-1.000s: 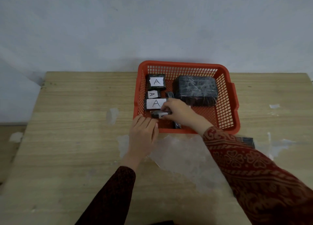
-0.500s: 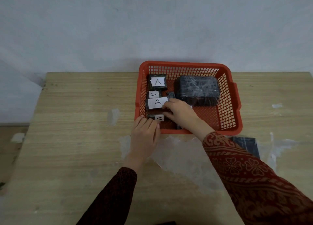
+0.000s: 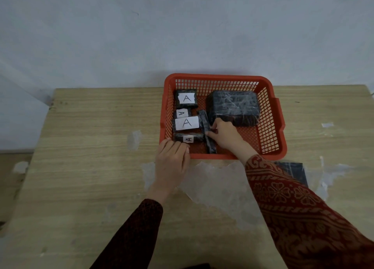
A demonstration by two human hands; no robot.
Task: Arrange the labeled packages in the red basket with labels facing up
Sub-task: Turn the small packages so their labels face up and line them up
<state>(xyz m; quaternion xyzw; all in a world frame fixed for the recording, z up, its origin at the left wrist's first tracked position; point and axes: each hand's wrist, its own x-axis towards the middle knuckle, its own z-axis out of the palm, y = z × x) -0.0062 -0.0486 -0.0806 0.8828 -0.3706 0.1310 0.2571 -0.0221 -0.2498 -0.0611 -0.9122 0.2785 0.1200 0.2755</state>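
The red basket point(image 3: 271, 147) held four labeled packages point(image 3: 186, 123) at 9 o'clock; my right grip point(image 3: 224, 135) pinched a long package point(image 3: 208, 139), my left grip point(image 3: 172, 161) lay spread on the rim.

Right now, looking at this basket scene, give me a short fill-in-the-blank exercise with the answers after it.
1. The basket is coloured ____.
2. Every white label showing in the basket carries the letter ____.
3. The left hand rests on the basket's ____ rim.
4. The number of labels facing up is ____.

Answers: red; A; near; four
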